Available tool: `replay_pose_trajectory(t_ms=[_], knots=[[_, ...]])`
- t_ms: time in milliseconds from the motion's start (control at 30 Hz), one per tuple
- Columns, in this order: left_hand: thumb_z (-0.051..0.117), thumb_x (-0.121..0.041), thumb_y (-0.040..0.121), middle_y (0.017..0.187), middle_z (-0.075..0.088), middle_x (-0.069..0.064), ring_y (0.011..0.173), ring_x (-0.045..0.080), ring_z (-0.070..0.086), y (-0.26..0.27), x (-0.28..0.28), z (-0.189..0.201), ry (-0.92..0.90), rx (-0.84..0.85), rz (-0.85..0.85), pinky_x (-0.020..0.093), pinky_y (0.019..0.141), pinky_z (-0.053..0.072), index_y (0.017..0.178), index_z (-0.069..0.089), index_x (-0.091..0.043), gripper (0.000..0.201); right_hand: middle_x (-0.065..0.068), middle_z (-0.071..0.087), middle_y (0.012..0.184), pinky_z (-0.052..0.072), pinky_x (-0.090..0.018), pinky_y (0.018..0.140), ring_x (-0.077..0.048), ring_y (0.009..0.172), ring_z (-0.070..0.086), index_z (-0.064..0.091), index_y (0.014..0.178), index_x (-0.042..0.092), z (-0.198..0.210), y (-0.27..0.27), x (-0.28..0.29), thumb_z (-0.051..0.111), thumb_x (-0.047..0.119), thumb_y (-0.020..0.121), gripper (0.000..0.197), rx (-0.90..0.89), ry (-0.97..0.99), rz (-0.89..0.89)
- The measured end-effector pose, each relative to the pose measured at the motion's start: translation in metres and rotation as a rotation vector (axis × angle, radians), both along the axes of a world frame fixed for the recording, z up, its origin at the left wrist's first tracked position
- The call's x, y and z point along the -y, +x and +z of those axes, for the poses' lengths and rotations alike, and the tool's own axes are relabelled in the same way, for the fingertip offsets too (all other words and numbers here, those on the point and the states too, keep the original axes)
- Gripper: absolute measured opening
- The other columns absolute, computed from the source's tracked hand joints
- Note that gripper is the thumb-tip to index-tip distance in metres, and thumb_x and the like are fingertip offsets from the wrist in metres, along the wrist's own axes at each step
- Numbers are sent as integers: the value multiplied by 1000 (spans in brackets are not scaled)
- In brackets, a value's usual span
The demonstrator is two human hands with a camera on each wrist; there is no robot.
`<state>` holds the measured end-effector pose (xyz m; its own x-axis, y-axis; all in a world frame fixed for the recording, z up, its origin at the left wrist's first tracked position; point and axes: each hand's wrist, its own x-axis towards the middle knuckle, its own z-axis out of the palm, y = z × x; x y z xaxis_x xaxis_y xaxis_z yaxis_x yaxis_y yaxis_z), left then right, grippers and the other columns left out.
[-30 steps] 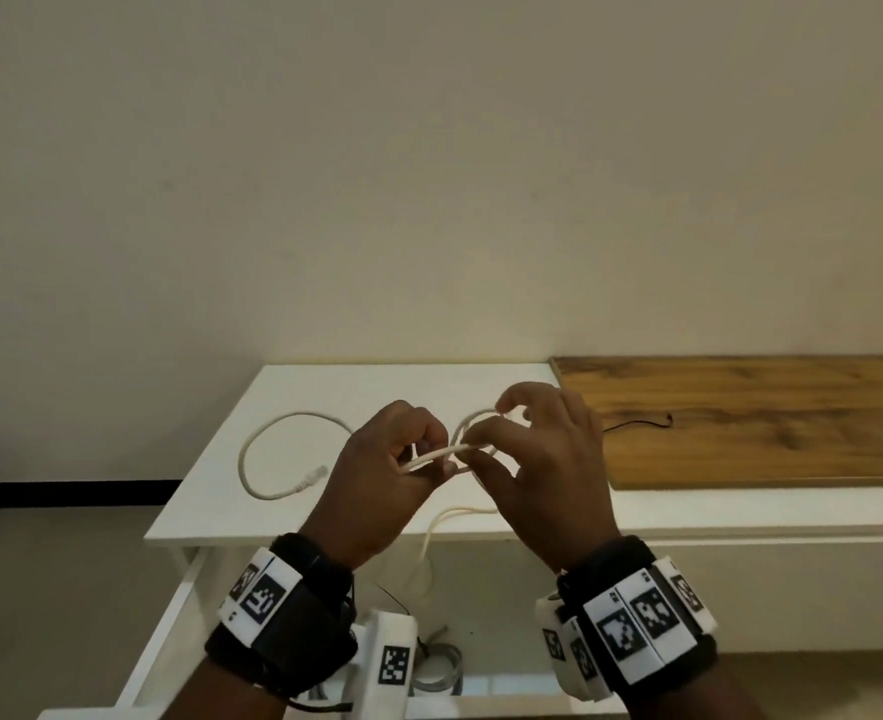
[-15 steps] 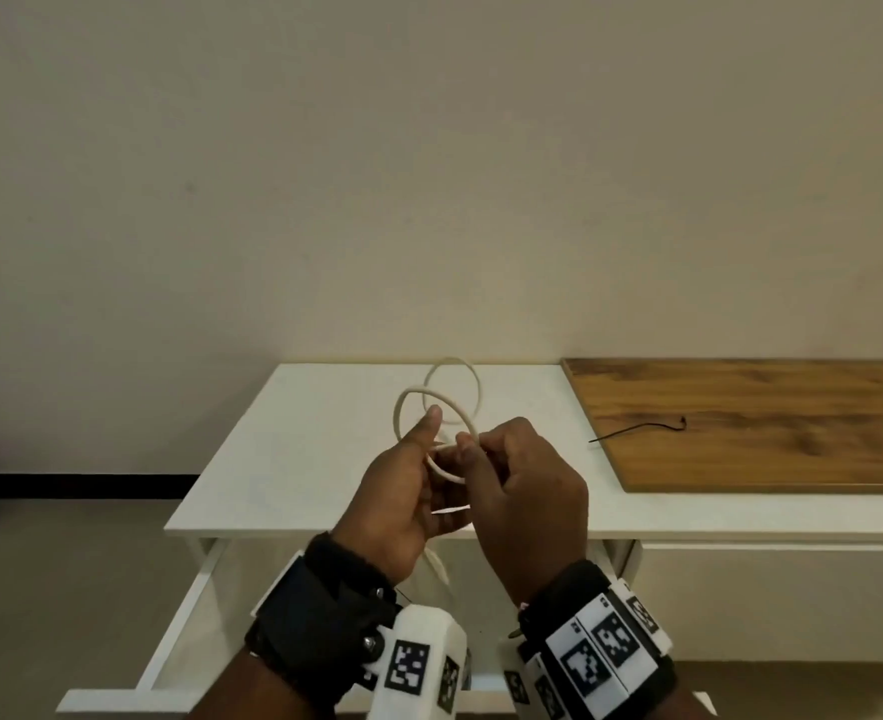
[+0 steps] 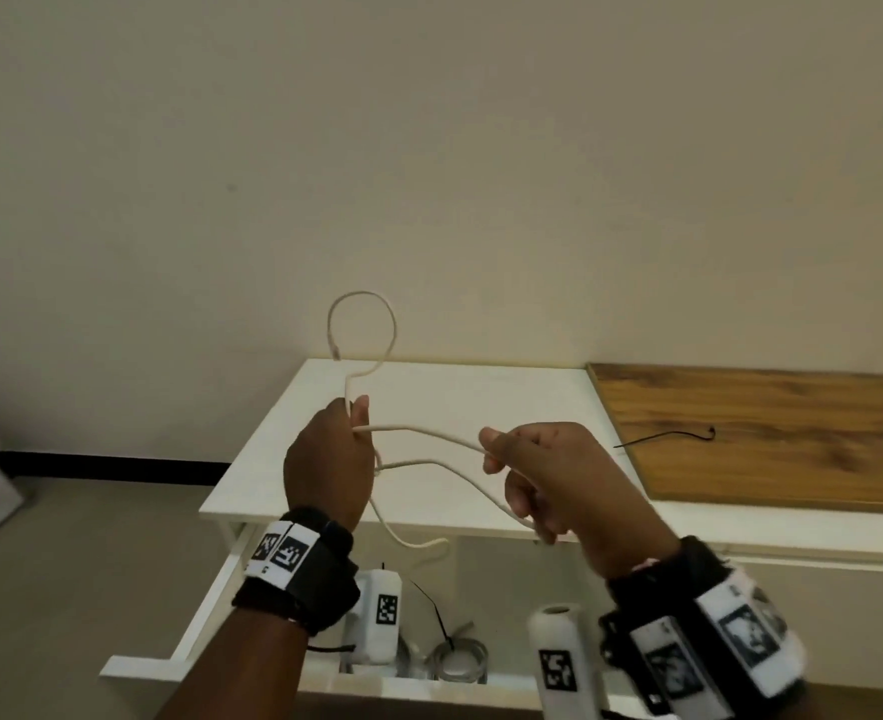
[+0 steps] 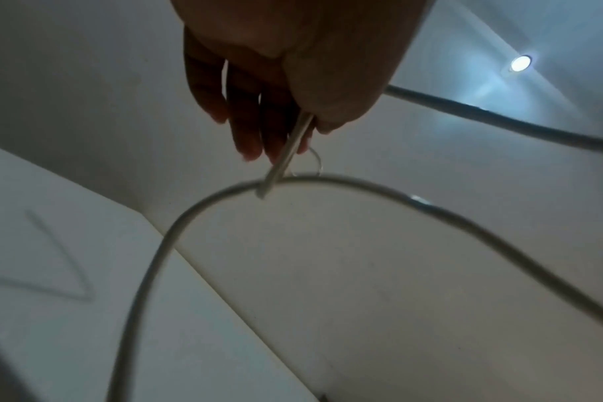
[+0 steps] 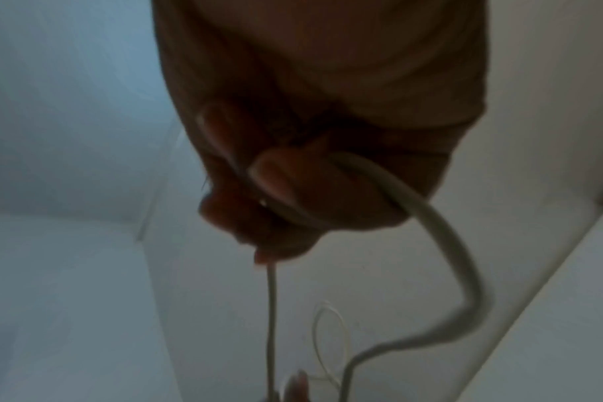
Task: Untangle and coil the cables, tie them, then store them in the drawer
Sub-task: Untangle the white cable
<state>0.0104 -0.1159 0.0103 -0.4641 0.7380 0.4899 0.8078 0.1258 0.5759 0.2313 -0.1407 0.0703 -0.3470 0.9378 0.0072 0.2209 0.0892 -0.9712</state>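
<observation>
A thin white cable [image 3: 418, 433] stretches in the air between both hands above the white table [image 3: 481, 392]. My left hand [image 3: 333, 459] pinches it between thumb and fingers, and a loop [image 3: 361, 324] with the plug end rises above that hand. My right hand [image 3: 538, 470] grips two strands in curled fingers further right. A slack length [image 3: 418, 543] hangs down toward the open drawer [image 3: 211, 605]. In the left wrist view the fingers [image 4: 252, 114] pinch the cable [image 4: 293, 147]. The right wrist view shows curled fingers [image 5: 279, 185] around the cable [image 5: 431, 223].
Inside the open drawer lies a coiled cable [image 3: 457, 662] bound with a black tie. A loose black tie [image 3: 663, 438] rests on the wooden board [image 3: 766, 433] at the right. The wall stands close behind the table.
The hands were close together on a small coil; they have pulled apart, the right hand moving right, stretching the cable out. The loop now stands higher above the left hand.
</observation>
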Motion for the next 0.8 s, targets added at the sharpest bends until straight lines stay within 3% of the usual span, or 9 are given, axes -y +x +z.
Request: replay_pose_trajectory(t_ms=[100, 200, 267, 333, 433, 533, 600, 700, 800], knots=[[31, -50, 102, 80, 64, 10, 76, 34, 60, -9, -5, -4, 58, 120, -31, 42, 67, 48, 80, 59, -9, 54, -13, 61, 64, 46, -28, 66, -28, 64, 57, 65, 66, 16, 23, 23, 4, 72, 41, 80, 30, -44, 28, 225], [42, -48, 102, 75, 69, 7, 75, 32, 65, -19, -11, -4, 82, 510, -180, 44, 66, 52, 66, 60, -13, 53, -11, 61, 72, 45, -34, 98, -29, 98, 69, 59, 73, 15, 24, 36, -3, 71, 28, 74, 18, -294, 103, 261], [48, -35, 103, 80, 75, 12, 75, 29, 70, -18, -8, 0, 15, 732, -277, 32, 58, 48, 63, 58, -8, 49, -5, 52, 60, 52, -41, 89, -28, 66, 67, 56, 80, 10, 15, 35, -9, 71, 15, 82, 16, -468, 90, 129], [48, -33, 103, 73, 72, 19, 60, 31, 68, -9, -2, 4, -78, 902, -366, 28, 50, 48, 69, 57, -3, 46, -3, 45, 52, 50, -35, 54, -16, 37, 41, 56, 85, 7, 7, 29, -13, 66, 13, 89, 12, -515, 125, -94], [48, -44, 102, 47, 47, 13, 36, 23, 46, 11, 5, 2, -201, 941, -443, 33, 49, 46, 75, 52, -6, 46, -4, 52, 50, 29, -22, 37, -15, 33, 31, 59, 84, 6, 7, 28, -16, 65, 13, 93, 13, -419, 313, -338], [48, -44, 101, 46, 32, 3, 33, 17, 28, 27, 3, 2, -201, 951, -453, 27, 43, 33, 73, 46, -12, 43, -6, 66, 71, 46, -27, 50, -18, 53, 55, 63, 96, 10, 8, 29, -19, 64, 23, 95, 13, -382, 488, -468], [47, -38, 102, 49, 29, 2, 34, 15, 24, 31, 1, 5, -171, 1057, -395, 24, 43, 24, 74, 45, -14, 36, -1, 67, 97, 50, -28, 73, -11, 82, 63, 56, 115, 16, -1, 26, -22, 64, 47, 91, 40, -324, 427, -472], [46, -33, 103, 52, 26, 2, 34, 13, 20, 31, 2, 7, -122, 1178, -310, 22, 45, 21, 77, 45, -16, 31, 9, 63, 102, 49, -30, 80, -4, 90, 61, 46, 128, 27, -25, 13, -22, 56, 79, 70, 78, -126, 253, -327], [45, -37, 103, 51, 28, 2, 35, 14, 21, 37, 4, 9, -85, 1200, -269, 23, 45, 21, 76, 44, -15, 35, 10, 68, 90, 52, -28, 76, -1, 81, 63, 60, 114, 35, -48, -15, -12, 65, 64, 78, 47, 25, 245, -107]])
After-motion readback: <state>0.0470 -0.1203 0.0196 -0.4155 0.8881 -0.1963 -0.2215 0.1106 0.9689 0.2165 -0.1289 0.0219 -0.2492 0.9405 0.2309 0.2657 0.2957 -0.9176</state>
